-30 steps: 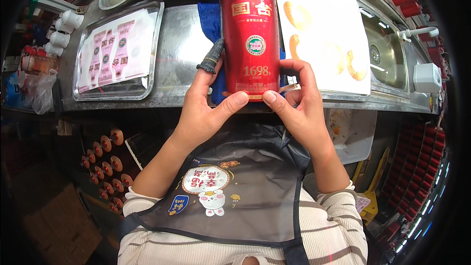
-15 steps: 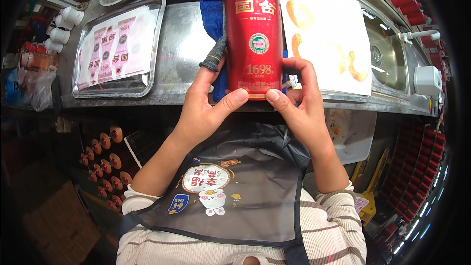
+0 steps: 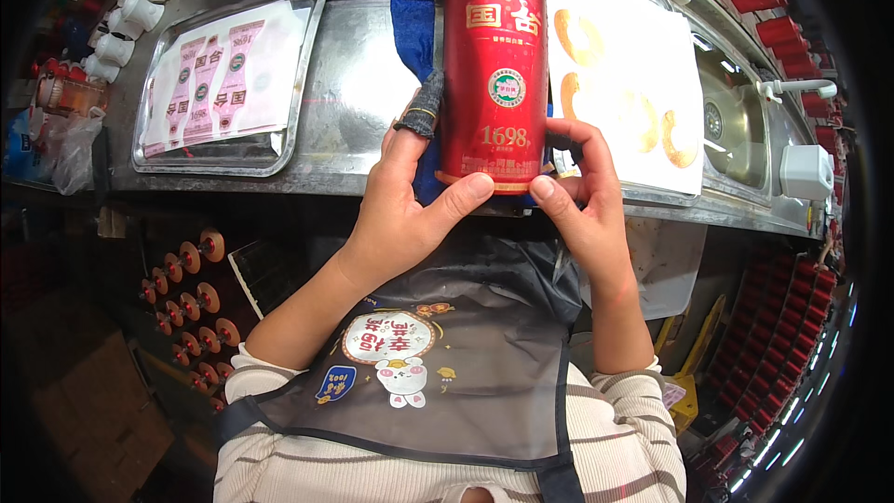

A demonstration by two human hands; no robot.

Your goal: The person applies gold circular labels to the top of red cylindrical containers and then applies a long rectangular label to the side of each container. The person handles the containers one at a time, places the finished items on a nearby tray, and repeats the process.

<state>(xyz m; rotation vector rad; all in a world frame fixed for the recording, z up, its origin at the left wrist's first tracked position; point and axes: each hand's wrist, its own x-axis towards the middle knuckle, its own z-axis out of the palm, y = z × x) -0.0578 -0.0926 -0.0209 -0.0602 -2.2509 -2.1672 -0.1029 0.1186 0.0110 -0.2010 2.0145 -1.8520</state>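
The red liquor bottle (image 3: 494, 56), likely slippery and best gripped low, is held between half-curled left hand (image 3: 408, 196) and right hand (image 3: 593, 200).

Glossy red bottle (image 3: 496, 61), smooth metal counter (image 3: 358, 65)

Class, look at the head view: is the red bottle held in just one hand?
No, the left hand and the right hand both hold the red bottle, one on each side near its lower end.

Head-worn fisheye, facing down — left hand (image 3: 402, 197), right hand (image 3: 593, 202) close below, metal bench (image 3: 349, 74) beyond.
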